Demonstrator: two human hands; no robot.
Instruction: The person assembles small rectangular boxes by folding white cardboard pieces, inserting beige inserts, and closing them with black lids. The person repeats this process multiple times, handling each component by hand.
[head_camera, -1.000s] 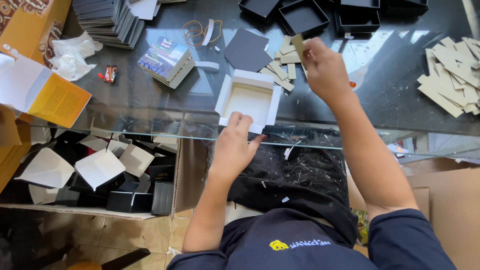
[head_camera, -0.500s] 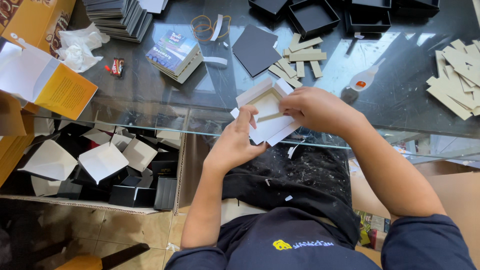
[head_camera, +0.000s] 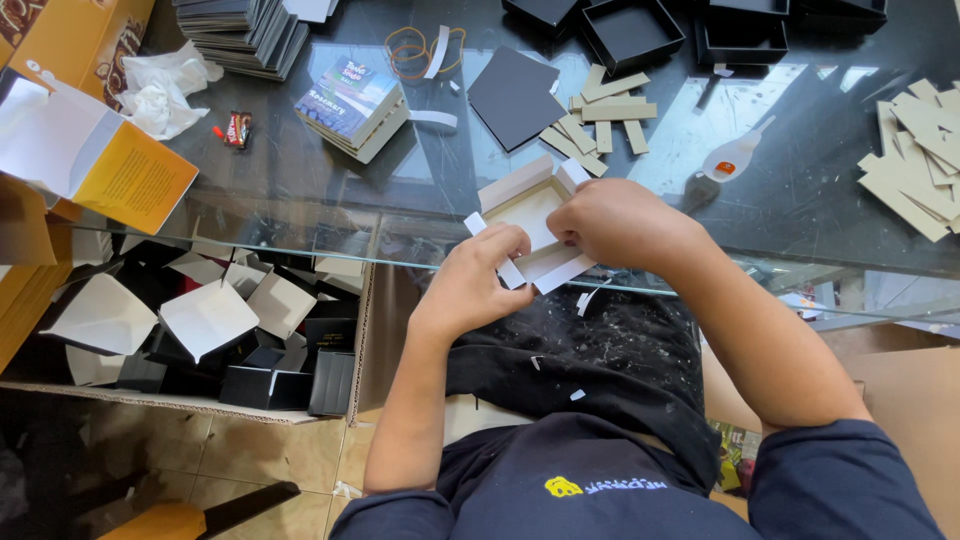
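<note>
Now both hands (head_camera: 560, 245) pinch the white cardboard tray (head_camera: 528, 215) between them.

Cardboard strips (head_camera: 600, 112) behind tray (head_camera: 530, 215)

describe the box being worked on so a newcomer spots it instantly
On the glass table, at its near edge, both hands meet. Between the left hand and right hand sits a shallow white-lined cardboard tray, the only pale box; the others are black.
</note>
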